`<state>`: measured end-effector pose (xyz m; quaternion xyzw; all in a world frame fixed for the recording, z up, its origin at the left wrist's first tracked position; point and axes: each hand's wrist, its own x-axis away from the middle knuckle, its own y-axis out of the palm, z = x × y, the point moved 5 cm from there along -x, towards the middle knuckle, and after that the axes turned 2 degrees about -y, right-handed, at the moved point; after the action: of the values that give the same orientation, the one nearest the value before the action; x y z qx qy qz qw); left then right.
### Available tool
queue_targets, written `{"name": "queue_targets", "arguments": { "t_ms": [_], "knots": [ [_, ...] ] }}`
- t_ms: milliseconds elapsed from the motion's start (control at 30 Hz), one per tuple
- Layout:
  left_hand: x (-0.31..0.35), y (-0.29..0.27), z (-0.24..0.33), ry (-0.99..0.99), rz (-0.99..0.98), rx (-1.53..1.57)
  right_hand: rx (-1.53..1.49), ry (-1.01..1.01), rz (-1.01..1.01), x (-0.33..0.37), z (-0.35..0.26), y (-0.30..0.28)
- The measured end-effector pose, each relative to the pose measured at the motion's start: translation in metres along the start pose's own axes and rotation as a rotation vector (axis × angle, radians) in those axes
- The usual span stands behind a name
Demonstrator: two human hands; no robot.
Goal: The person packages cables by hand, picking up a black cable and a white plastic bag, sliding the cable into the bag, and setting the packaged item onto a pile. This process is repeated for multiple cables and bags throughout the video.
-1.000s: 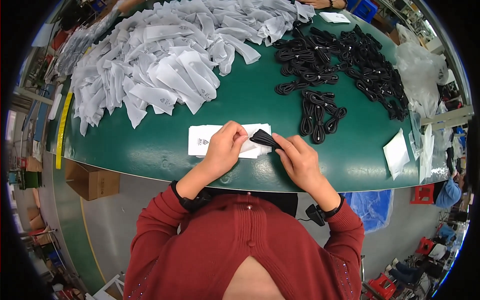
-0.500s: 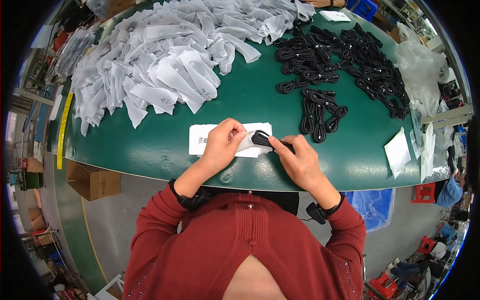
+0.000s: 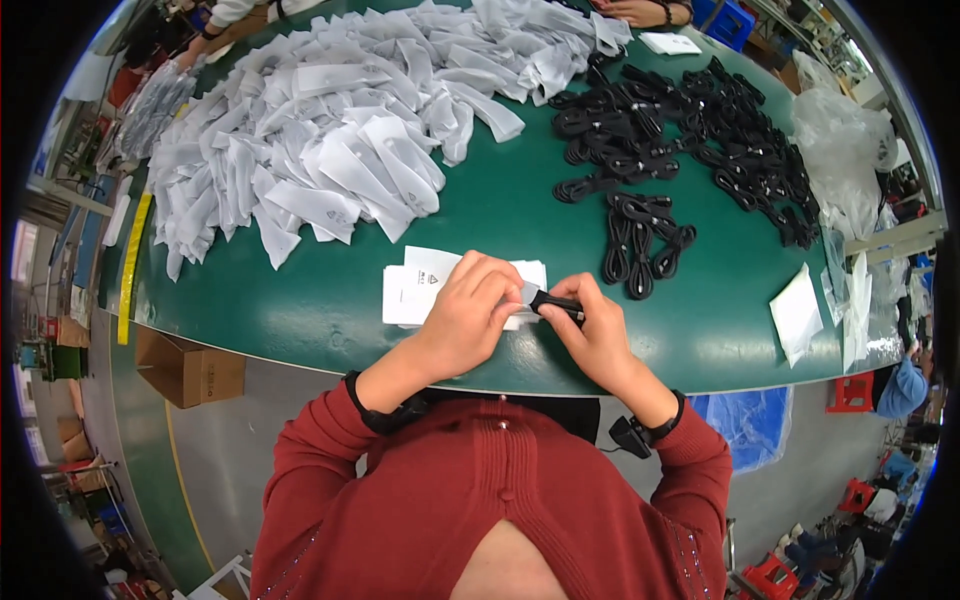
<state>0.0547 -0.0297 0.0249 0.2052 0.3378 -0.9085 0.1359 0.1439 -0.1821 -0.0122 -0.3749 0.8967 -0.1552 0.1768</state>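
Note:
My left hand [image 3: 470, 308] pinches the mouth of a frosted white plastic bag [image 3: 428, 268], whose printed far end sticks out beyond the fingers. Between thumb and fingers, my right hand [image 3: 597, 325] grips a coiled black cable [image 3: 558, 304]. The cable's left end meets the bag's mouth, close to the left fingertips; how far it reaches inside is hidden by my left hand. Under both hands lies a stack of white printed slips or bags [image 3: 402, 305], on the green table [image 3: 300, 315] near its front edge.
A large heap of frosted bags [image 3: 310, 130] covers the far left. Many bundled black cables [image 3: 640, 235] lie at right. Beyond are a yellow tape strip [image 3: 131, 270], crumpled clear plastic [image 3: 845, 150] and a white sheet [image 3: 796, 315]. Co-workers' hands [image 3: 640, 12] show at the far edge.
My left hand has shifted right and closed in on the cable, and the bag's printed end now shows beyond it. The cable's looped end no longer shows. A co-worker's arm appears at far left.

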Motion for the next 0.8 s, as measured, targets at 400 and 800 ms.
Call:
{"name": "queue_targets", "arguments": {
  "t_ms": [400, 800],
  "knots": [
    [-0.012, -0.036, -0.023, -0.358, 0.022, 0.555, -0.222, -0.326, 0.018, -0.031, -0.037, -0.017],
    [-0.004, -0.113, -0.118, -0.383, 0.735, 0.173, 0.915, -0.285, -0.076, -0.119, 0.059, -0.061]
  ]
}}
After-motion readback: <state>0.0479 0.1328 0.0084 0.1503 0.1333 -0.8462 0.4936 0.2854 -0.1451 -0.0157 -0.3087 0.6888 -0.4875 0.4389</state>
